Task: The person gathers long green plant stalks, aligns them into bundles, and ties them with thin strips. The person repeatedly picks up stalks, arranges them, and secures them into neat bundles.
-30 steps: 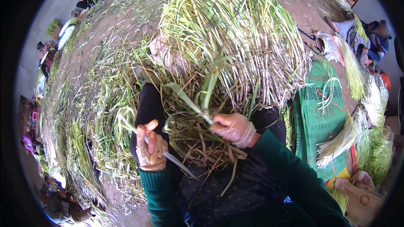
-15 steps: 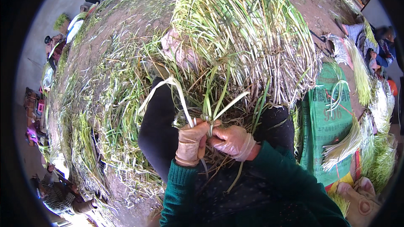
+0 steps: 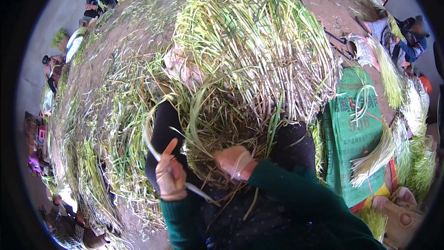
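Left hand grips pale stalk; right hand half-buried in stalk pile.

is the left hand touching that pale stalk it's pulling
Touching: in the head view the left hand is closed around the pale stalk, which runs through its fingers.

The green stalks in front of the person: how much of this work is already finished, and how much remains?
Done: pale trimmed stalks lie sorted on the green sack at the right. In hand: the left hand grips one long whitish stalk, and the right hand holds a clump on the lap. Left: the big heap of stalks ahead looks mostly unsorted, so most work seems to remain.
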`<move>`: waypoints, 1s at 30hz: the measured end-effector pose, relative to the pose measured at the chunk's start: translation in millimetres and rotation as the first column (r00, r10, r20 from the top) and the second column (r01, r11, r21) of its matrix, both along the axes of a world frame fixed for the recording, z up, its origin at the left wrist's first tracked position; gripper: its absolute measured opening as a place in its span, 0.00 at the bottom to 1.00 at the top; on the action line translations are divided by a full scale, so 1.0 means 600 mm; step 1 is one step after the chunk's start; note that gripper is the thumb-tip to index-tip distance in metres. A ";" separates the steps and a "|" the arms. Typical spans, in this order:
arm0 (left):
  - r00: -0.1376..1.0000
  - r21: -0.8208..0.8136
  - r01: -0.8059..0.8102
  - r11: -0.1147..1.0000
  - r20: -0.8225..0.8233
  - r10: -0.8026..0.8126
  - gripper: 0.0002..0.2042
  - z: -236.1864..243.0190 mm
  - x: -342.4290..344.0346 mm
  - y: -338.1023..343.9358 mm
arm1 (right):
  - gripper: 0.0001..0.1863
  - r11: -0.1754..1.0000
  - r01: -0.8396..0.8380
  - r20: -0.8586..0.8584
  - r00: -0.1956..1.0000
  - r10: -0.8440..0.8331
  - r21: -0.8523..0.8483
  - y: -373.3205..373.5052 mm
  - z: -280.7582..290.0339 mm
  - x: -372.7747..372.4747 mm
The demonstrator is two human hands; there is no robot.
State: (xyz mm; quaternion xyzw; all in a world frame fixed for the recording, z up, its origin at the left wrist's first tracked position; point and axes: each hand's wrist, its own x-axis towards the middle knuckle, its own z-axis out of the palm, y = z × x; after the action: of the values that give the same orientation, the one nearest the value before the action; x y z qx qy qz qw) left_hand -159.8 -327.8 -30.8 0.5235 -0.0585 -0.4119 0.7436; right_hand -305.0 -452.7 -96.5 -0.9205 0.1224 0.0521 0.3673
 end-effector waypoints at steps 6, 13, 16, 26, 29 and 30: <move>0.998 -0.331 0.047 0.942 -0.034 -0.062 0.31 0.029 0.002 0.001 | 0.10 0.992 -0.114 -0.142 0.984 0.106 -0.048 0.014 -0.036 -0.035; 0.968 -0.514 0.085 0.854 -0.160 -0.193 0.29 0.011 -0.030 -0.019 | 0.21 0.672 0.684 0.411 0.720 -0.559 -0.284 -0.215 0.088 -0.052; 0.925 -0.408 0.111 0.906 -0.292 -0.245 0.28 0.000 -0.089 -0.059 | 0.32 0.583 0.508 0.074 0.790 -0.608 -0.634 -0.221 0.062 -0.039; 0.914 -0.523 0.139 0.841 -0.259 -0.312 0.30 0.009 -0.069 -0.060 | 0.20 0.981 0.191 0.091 0.977 -0.192 0.018 -0.107 -0.006 -0.091; 0.951 -0.584 0.058 0.809 -0.214 -0.223 0.30 0.023 -0.033 -0.064 | 0.16 0.687 0.387 0.236 0.741 -0.629 0.615 -0.184 0.069 -0.120; 0.942 -0.598 0.084 0.797 -0.212 -0.259 0.30 0.011 -0.032 -0.072 | 0.12 0.510 0.454 0.169 0.603 -0.780 0.731 -0.229 0.068 -0.125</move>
State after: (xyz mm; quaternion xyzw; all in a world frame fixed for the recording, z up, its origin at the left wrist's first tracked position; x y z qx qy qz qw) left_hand -179.3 -371.0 -24.0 0.1993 -0.1220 -0.5110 0.8272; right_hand -380.2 -589.8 -55.6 -0.6134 0.3347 -0.2805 0.6581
